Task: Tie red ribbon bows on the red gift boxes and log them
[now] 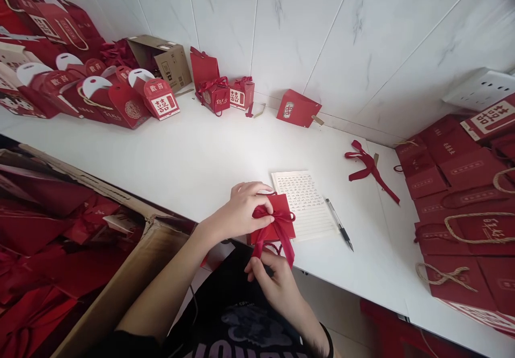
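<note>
A small red gift box [284, 203] sits at the table's front edge, partly over a lined notebook [309, 197]. Across its top lies a dark red ribbon bow [286, 216] with tails hanging toward me. My left hand [247, 207] rests over the box's left side, thumb and fingers closed on the bow near its knot. Just below, my right hand [273, 280] pinches the end of a ribbon tail [258, 246]. Another tail [286, 245] hangs loose beside it. A twisted red cord shows between the tails.
A black pen [340, 224] and a loose red ribbon [368, 167] lie to the right. Stacked red gift bags [454, 197] fill the right end. Red boxes [132, 103] and an open cardboard box [173, 65] stand back left. Below left, a carton [156, 240] holds red packages.
</note>
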The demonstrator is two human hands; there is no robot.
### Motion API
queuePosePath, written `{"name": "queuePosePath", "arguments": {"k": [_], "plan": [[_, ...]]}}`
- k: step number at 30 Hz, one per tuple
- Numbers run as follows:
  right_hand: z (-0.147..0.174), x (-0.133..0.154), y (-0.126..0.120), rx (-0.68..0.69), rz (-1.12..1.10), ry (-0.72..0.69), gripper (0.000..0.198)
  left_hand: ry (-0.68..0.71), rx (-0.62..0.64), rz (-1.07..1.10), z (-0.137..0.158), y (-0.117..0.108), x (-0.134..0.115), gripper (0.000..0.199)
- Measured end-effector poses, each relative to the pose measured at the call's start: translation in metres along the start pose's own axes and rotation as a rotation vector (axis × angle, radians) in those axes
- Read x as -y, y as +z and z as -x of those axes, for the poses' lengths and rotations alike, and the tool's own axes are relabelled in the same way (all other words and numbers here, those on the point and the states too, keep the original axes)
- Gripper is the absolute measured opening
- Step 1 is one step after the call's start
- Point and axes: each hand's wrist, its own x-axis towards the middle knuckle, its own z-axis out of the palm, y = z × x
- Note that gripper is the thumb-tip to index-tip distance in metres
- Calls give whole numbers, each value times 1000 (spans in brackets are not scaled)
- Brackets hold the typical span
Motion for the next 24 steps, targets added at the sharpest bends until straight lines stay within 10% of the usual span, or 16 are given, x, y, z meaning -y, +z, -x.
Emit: {"name": "queuePosePath", "arguments": {"k": [7,17,24], "plan": [[0,-4,-4,24,15,11,31,-232,-174,222,8,23,-15,4],[9,-3,-10,72,133,67,33,-200,-177,337,6,26,-5,6],[31,28,-73,389,-119,248,34,-112,-289,385,18,21,-4,22]]}}
